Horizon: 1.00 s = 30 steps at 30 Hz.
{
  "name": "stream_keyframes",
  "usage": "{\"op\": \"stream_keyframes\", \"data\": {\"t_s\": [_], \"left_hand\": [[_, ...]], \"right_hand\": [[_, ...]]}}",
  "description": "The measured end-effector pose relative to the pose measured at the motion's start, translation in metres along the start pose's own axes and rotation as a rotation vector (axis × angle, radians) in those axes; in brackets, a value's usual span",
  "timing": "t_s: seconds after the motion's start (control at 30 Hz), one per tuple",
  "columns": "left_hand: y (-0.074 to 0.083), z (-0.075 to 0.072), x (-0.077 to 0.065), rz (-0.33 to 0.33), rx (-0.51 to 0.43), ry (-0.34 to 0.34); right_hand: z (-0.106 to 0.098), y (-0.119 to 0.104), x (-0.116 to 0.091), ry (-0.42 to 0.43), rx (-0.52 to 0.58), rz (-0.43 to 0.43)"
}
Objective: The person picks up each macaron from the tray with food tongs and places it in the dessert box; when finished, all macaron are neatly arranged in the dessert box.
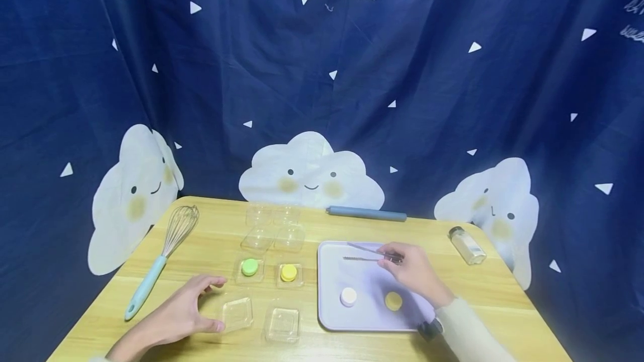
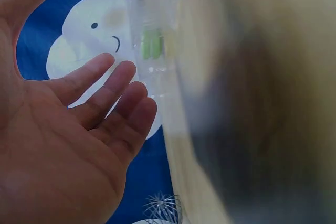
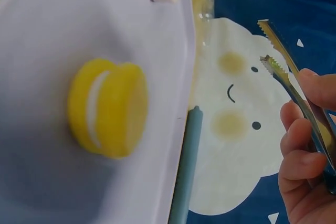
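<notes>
My right hand (image 1: 413, 272) holds metal tongs (image 3: 280, 44) with serrated tips, their arms apart and nothing between them. They hover over a pale lilac tray (image 1: 327, 320). On the tray sit a whitish macaron (image 1: 348, 296) and a yellow macaron (image 3: 118, 109). The left hand (image 1: 178, 313) has its thumb and fingers spread and grips nothing. Just right of it is a clear plastic box (image 1: 237, 314), with another clear box (image 1: 282, 325) beside that. Farther back, a green macaron (image 1: 249, 266) and a second yellow macaron (image 1: 289, 272) each sit in a clear compartment.
Clear plastic lids (image 1: 274, 237) stand up behind the filled boxes. A whisk (image 1: 153, 278) with a pale blue handle lies at the left. At the back is a blue-grey rod (image 1: 366, 213). A dark-capped shaker jar (image 1: 468, 246) lies at the right, and a dark blue curtain hangs behind.
</notes>
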<state>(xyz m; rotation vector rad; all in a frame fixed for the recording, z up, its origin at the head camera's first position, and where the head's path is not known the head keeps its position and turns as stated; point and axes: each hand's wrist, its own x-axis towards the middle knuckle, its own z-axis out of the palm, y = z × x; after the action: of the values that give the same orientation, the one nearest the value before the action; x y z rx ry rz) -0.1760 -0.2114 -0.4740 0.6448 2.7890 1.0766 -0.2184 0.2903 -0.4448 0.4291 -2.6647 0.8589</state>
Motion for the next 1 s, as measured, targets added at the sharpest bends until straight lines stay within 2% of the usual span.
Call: {"op": "stream_keyframes", "data": {"t_s": [0.23, 0.37, 0.6, 0.7, 0.8, 0.9, 1.0], "left_hand": [[-0.002, 0.01, -0.004, -0.004, -0.04, -0.076], [-0.002, 0.014, -0.004, -0.011, -0.041, -0.1], [-0.003, 0.016, -0.003, 0.01, -0.046, -0.11], [-0.003, 0.017, -0.001, 0.004, -0.049, -0.105], [-0.004, 0.017, 0.0, -0.004, -0.054, -0.1], [-0.005, 0.016, 0.001, -0.006, -0.061, -0.1], [-0.006, 0.016, 0.003, 0.001, -0.074, -0.107]], "right_hand": [[-0.001, 0.003, -0.018, -0.064, 0.043, 0.073], [0.004, 0.008, -0.028, -0.055, 0.048, 0.062], [0.008, 0.01, -0.045, -0.035, -0.005, 0.043], [0.009, 0.009, -0.051, -0.068, 0.004, 0.061], [0.009, 0.009, -0.056, -0.128, 0.057, 0.073], [0.011, 0.01, -0.06, -0.173, 0.102, 0.055], [0.013, 0.012, -0.063, -0.177, 0.106, 0.024]]}}
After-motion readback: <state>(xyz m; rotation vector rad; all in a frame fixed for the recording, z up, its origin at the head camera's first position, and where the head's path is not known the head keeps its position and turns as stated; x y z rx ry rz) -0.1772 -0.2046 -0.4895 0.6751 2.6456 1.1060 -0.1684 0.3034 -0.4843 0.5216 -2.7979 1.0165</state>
